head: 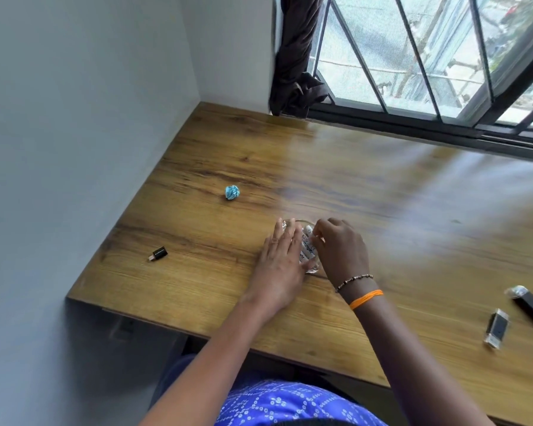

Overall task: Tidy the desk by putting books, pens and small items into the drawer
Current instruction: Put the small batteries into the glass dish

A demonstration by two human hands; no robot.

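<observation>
Hiding most: the two hands cover much of a clear glass bowl [312, 269] at the middle of the wooden desk [382, 210]; only its far rim and near edge show.
Inside the bowl: a white tube [307, 248] with dark printing lies between the hands; the lettering is too blurred to read.
Left hand [282, 259]: flat, fingers straight and together, resting against the left side of the bowl.
Right hand [340, 250]: fingers curled down at the tube's far end, seeming to pinch it; the fingertips themselves are hard to make out.
Right wrist: a bead bracelet [354, 281] and an orange thread band [366, 299].
Left of the hands: a crumpled blue paper ball [232, 192] farther back, a small black adapter [158, 253] near the wall.
Right edge: a dark stick with a clear cap [496, 328], and a longer black one [531, 304] cut off by the frame.
Drawer: cannot tell where it is; the desk's underside is in shadow.
</observation>
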